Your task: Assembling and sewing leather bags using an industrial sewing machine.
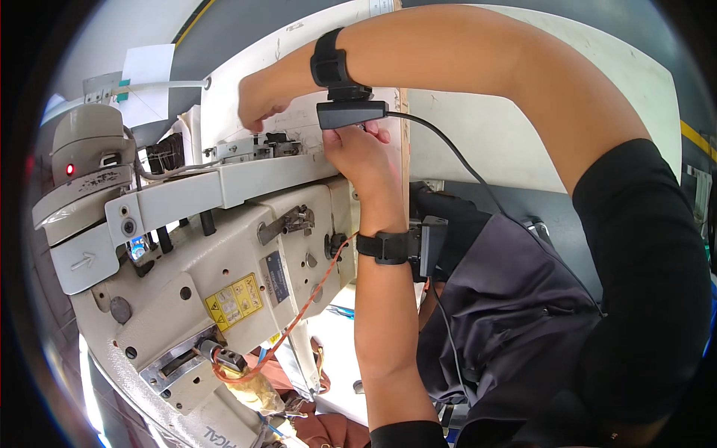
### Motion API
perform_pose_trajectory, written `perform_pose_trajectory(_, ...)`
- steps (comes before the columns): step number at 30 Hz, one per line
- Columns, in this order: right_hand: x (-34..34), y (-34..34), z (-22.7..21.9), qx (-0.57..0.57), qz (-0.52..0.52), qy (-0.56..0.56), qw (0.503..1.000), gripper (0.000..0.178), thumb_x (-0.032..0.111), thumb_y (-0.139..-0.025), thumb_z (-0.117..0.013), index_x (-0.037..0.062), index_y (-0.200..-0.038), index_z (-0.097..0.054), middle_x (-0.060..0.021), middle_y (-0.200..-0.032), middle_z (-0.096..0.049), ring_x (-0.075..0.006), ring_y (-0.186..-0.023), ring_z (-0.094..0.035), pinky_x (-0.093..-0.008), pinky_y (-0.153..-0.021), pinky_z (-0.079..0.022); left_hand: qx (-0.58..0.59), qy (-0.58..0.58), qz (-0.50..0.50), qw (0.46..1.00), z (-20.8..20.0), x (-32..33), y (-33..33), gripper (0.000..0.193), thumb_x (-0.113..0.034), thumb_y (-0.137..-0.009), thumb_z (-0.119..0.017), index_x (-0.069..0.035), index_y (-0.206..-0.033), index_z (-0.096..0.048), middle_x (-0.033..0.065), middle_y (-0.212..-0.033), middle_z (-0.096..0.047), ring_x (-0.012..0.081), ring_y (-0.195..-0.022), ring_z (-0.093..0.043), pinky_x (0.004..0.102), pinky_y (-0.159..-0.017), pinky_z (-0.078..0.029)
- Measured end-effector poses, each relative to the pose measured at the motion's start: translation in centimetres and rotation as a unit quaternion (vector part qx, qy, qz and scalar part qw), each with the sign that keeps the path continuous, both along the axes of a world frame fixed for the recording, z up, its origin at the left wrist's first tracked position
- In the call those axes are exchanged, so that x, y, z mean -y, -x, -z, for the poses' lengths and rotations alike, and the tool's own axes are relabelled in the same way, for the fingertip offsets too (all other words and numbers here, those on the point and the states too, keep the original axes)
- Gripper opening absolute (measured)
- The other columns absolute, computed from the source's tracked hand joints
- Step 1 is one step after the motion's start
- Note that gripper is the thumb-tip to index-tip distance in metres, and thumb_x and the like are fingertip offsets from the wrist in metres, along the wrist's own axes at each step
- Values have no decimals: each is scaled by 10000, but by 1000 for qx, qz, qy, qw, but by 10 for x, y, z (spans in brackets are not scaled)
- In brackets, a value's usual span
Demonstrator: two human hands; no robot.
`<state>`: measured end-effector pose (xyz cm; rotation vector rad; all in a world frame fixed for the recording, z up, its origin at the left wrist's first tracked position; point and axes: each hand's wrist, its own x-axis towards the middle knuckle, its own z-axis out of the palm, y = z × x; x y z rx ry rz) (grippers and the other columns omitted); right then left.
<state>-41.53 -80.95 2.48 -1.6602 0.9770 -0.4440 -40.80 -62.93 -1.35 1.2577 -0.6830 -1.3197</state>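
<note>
A cream industrial sewing machine [172,276] stands at the left. My right hand [263,101] reaches across from the right, closed with the fingers bent down just above the small metal thread fittings [275,145] on top of the machine. What its fingertips grip is not visible. My left hand [357,153] is raised at the machine's right end, fingers curled, partly covered by the black device [351,115] strapped to my right wrist. Anything between those fingers is hidden. A second black device [429,246] sits on my left wrist.
An orange thread [302,310] slants down the machine to a yellowish wrapped part [256,392]. Brown fabric [332,431] lies at the bottom. White boards [478,138] stand behind my arms. Black cables [455,153] run from the wrist devices. A red light glows on the motor [86,142].
</note>
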Motion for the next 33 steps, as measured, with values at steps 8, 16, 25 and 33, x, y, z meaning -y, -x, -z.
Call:
perform_pose_trajectory(8, 6, -7, 21, -39, -41, -135, 989, 110, 174, -884, -696, 107, -800, -675, 30, -656, -569, -107, -470, -461, -249, -428, -368, 4, 9, 9, 1000, 2, -1, 1, 176, -145, -1035, -423, -39, -981, -553, 34, -808, -562, 101, -598, -439, 260, -525, -348)
perform_pose_trajectory(16, -4, 29, 11, -23, -216, -42, 975, 416, 404, -788, -857, 38, -880, -681, -40, -849, -624, -174, -747, -620, -294, -639, -552, 46, 10, 9, 999, 5, -2, 2, 208, -156, -1040, -395, -32, -957, -539, 51, -839, -574, 102, -591, -425, 265, -516, -345)
perform_pose_trajectory(25, -14, 43, -2, -244, -147, 181, 941, 547, 529, -854, -733, -8, -956, -700, -124, -847, -696, -220, -717, -657, -364, -692, -572, 45, 53, 17, 997, 35, 8, -3, 255, -182, -1046, -426, -39, -1198, -573, 70, -842, -622, 135, -617, -534, 272, -491, -457)
perform_pose_trajectory(33, -194, 126, -100, -266, -245, 264, 894, 195, 178, -938, -594, 10, -970, -688, -105, -816, -671, -234, -722, -618, -357, -656, -492, 311, 186, -141, 922, 47, 6, 3, 156, -60, -928, -506, 17, -1015, -611, 246, -938, -685, 440, -909, -649, 475, -822, -512)
